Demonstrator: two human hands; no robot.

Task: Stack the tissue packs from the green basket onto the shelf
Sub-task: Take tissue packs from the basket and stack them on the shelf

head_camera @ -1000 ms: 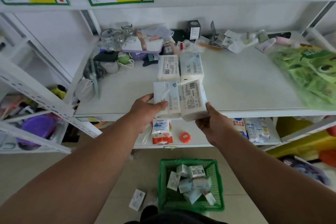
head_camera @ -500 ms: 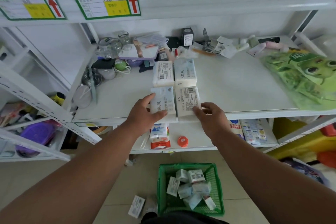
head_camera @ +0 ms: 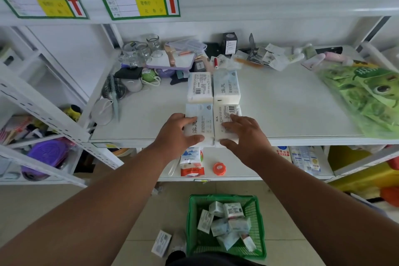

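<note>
Head view, white rectangular tissue packs (head_camera: 213,123), barcoded wrappers

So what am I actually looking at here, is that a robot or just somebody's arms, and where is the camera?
No robot here: these are a person's two bare arms. The single picture comes from a wide-angle camera worn on the head, looking forward and down, which is why the arms reach in from the bottom edge.

In front is a white shelf. Four tissue packs lie on it in two rows. The left hand grips the near left pack, thumb at its front edge. The right hand rests with spread fingers on the near right pack. Behind them lie the two far packs.

On the floor below stands the green basket, with more packs inside, and one loose pack lies beside it. Glass jars, a hairbrush and a green bag also sit on the shelf.
</note>
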